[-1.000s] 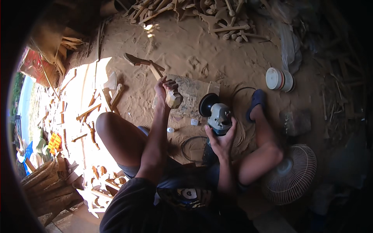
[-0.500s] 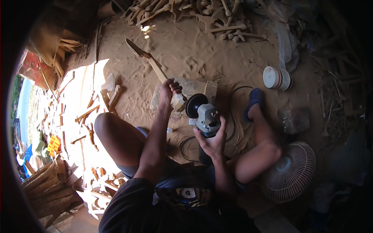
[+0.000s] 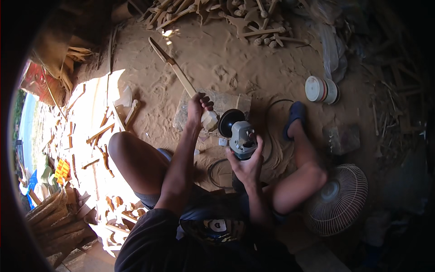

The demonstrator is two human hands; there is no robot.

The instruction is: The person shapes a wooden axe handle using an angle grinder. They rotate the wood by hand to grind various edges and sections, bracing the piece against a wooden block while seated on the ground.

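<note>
My left hand (image 3: pixel 199 107) is closed round the handle of a carved wooden sword-like piece (image 3: pixel 182 78). Its long flat blade points away to the upper left, and a faceted knob (image 3: pixel 210 120) sticks out below my fist. An angle grinder (image 3: pixel 243 139) with a grey head rests in my right hand (image 3: pixel 248 167), fingers wrapped round its body. The grinder's round black disc (image 3: pixel 230 122) faces the knob, very close to it; whether they touch I cannot tell. Beneath both lies a dusty block (image 3: pixel 240 103) on the ground.
A black cord (image 3: pixel 268 111) curves past the grinder. To the right are a white bucket (image 3: pixel 316 89) on its side and a caged fan (image 3: pixel 337 199) near my knee. Wooden pieces (image 3: pixel 260 31) are heaped at the far side; more scraps (image 3: pixel 102 131) lie in sunlight at left.
The wooden piece has turned slightly, its blade tip swinging a little farther away and its knob showing different facets. The grinder has stayed nearly in place against the knob's side.
</note>
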